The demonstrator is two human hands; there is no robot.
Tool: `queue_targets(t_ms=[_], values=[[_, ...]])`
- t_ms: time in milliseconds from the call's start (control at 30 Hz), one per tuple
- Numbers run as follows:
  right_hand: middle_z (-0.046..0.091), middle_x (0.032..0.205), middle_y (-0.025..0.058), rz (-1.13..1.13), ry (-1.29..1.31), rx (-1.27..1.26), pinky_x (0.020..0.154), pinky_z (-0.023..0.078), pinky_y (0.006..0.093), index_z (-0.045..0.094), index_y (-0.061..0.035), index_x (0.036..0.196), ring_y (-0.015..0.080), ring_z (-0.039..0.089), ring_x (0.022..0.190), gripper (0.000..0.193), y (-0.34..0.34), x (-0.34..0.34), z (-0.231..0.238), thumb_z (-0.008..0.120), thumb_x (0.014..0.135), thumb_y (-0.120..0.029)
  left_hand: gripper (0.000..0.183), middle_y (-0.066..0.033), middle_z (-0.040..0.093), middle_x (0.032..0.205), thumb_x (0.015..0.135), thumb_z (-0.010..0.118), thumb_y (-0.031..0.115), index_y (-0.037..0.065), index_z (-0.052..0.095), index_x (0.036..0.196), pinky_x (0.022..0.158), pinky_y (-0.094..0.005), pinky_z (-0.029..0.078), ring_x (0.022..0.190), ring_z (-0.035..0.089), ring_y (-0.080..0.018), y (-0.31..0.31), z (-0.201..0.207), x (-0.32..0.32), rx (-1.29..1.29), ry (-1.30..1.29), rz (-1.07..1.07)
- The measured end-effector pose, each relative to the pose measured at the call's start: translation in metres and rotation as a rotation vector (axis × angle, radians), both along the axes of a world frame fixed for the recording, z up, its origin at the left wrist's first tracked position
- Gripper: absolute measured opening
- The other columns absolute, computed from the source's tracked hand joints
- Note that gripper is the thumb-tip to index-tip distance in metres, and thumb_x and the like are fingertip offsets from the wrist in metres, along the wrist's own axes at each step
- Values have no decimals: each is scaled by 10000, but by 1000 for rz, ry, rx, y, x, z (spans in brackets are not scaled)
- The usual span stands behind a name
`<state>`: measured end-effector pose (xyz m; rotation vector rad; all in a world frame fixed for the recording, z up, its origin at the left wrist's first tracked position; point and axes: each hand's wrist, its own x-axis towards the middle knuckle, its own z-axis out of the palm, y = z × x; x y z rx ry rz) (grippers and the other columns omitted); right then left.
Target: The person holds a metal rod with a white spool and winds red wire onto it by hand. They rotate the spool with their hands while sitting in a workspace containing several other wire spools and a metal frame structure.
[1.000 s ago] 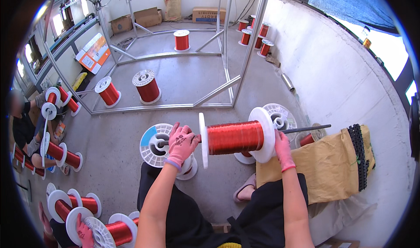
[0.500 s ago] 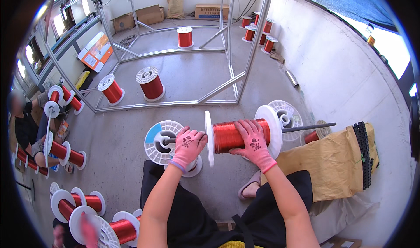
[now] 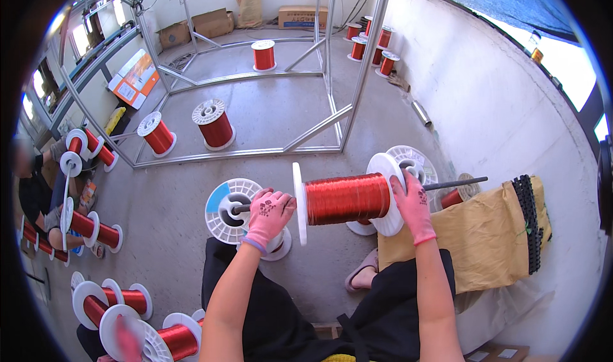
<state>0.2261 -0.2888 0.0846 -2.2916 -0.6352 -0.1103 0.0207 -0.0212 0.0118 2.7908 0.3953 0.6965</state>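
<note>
A large spool of red-copper wire [image 3: 345,199] with white flanges lies sideways before me on a dark metal rod [image 3: 456,184], which sticks out on both sides. My left hand [image 3: 271,212], in a pink glove, is closed round the rod just left of the spool. My right hand [image 3: 412,205], gloved in pink too, grips the rim of the right flange [image 3: 383,199]; its fingertips reach toward the rod. Below my left hand stands an upright spool [image 3: 220,228] with a blue patch on its white flange. Another upright spool [image 3: 408,154] shows behind the right flange, partly hidden.
Brown sacking [image 3: 466,240] with a black ribbed strip covers something on my right. An aluminium frame [image 3: 255,154] stands ahead, with several wire spools [image 3: 214,127] on the floor inside. At left, a co-worker [image 3: 38,192] sits among spools; a blurred pink glove [image 3: 129,339] shows lower left.
My right hand has moved right, from the wire winding to the right flange. My left hand stays on the rod. The whole view has shifted slightly.
</note>
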Motion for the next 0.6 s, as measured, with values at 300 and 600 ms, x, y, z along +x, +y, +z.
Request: queue_targets(t_ms=[300, 600], values=[[636, 1039, 249, -6, -2, 93, 824, 473, 464, 589, 16, 1141, 437, 600, 979, 427, -8, -17, -25, 495, 990, -372, 187, -54, 685, 875, 869, 594, 294, 134, 691, 865, 987, -423, 429, 969, 635, -305, 2, -3, 1, 6, 10, 18], [646, 983, 218, 48, -42, -147, 799, 491, 461, 611, -11, 1111, 407, 616, 930, 287, -77, -43, -133, 518, 972, -244, 125, -37, 683, 846, 836, 579, 229, 152, 677, 826, 978, -409, 437, 888, 644, -269, 2, -2, 5, -21, 21, -4]])
